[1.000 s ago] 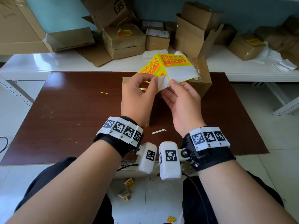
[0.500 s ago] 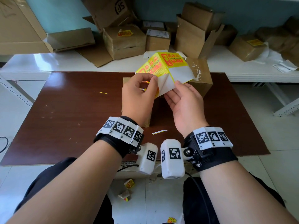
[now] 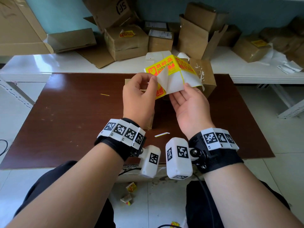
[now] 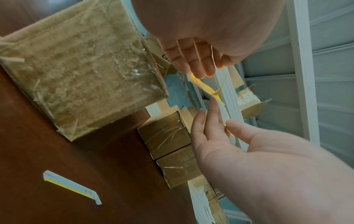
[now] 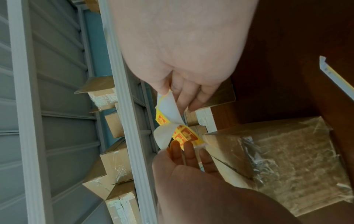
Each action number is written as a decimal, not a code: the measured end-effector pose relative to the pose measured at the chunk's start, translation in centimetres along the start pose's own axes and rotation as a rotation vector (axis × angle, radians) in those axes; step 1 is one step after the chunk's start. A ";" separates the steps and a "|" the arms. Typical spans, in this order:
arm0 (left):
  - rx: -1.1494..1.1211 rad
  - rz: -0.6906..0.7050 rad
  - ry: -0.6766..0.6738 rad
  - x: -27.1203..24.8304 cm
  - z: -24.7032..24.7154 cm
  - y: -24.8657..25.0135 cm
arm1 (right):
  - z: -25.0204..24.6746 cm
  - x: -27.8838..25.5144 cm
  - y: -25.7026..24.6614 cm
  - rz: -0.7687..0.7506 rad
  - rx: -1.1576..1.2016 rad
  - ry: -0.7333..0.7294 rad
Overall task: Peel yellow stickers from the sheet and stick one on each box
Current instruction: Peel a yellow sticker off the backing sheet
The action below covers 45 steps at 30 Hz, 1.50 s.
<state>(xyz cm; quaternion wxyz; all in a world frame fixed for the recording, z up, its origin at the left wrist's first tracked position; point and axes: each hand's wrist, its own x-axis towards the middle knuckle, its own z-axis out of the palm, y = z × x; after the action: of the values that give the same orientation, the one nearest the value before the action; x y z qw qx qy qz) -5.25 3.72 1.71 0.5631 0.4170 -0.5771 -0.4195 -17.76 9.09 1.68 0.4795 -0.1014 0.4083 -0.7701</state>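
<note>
Sticker sheet (image 3: 174,74) held up in air above brown counter (image 3: 79,112), btwn both hands. Left hand (image 3: 138,97) pinches a peeled yellow sticker corner (image 3: 162,76); right hand (image 3: 189,104) pinches sheet's white backing. Taped box (image 3: 204,76) just behind.

The head view looks forward and down from above the person's forearms, taking in the whole brown surface (image 3: 69,112), the heap of boxes (image 3: 126,41) behind it and the floor beneath. The left wrist view sits close under the left hand (image 4: 201,50) and looks along the palm, tilted sideways, with the surface (image 4: 67,166) at its lower left. The right wrist view looks likewise along the right hand (image 5: 182,63), rotated the other way. All three share the sticker sheet (image 3: 177,73) held between both hands; each wrist view also catches the opposite hand.
</note>
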 end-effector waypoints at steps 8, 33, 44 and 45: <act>-0.113 -0.039 -0.097 0.3 0.4 -0.4 | 0.2 -0.1 0.2 -0.006 0.002 -0.048; -0.129 -0.102 0.015 0.6 -0.7 -0.1 | -0.3 -0.2 0.4 0.019 -0.094 0.049; -0.129 -0.111 0.015 0.6 -1.4 0.3 | -0.7 -0.4 0.7 0.047 -0.105 0.094; -0.129 -0.115 0.020 0.6 -1.4 0.3 | -0.7 -0.4 0.7 0.050 -0.111 0.101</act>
<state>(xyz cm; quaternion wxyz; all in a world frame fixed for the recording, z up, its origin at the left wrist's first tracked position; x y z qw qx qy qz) -3.82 3.22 2.20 0.5696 0.4166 -0.5182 -0.4832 -17.52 9.64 0.78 0.4710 -0.0787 0.4765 -0.7382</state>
